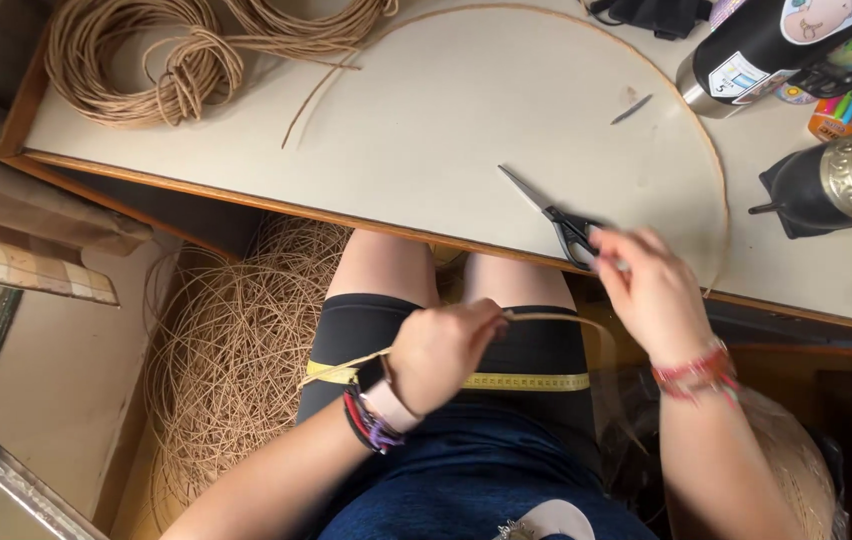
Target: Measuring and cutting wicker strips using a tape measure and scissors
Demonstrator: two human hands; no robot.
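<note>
**A:** Starting left of both hands: coils of cane (161, 60) parked at the far corner of the counter (426, 120), well clear of the cutting spot. Probably stock kept out of the way. Loose tangle of cane (236, 340) down on the floor, just left of the left hand.

**B:** Left hand (443, 350) closed tight around a flat cane strip (546, 317), held over the lap, likely to keep it taut. Yellow measuring tape (526, 381) draped across the thighs right under that fist, handy for checking length.

**A:** Right hand (651, 290) up at the counter edge, fingers narrowed onto the handles of the black scissors (558, 215), blades lying flat, pointing away. Bottle (776, 45) and brass-topped pot (841, 180) beyond, further right.
</note>
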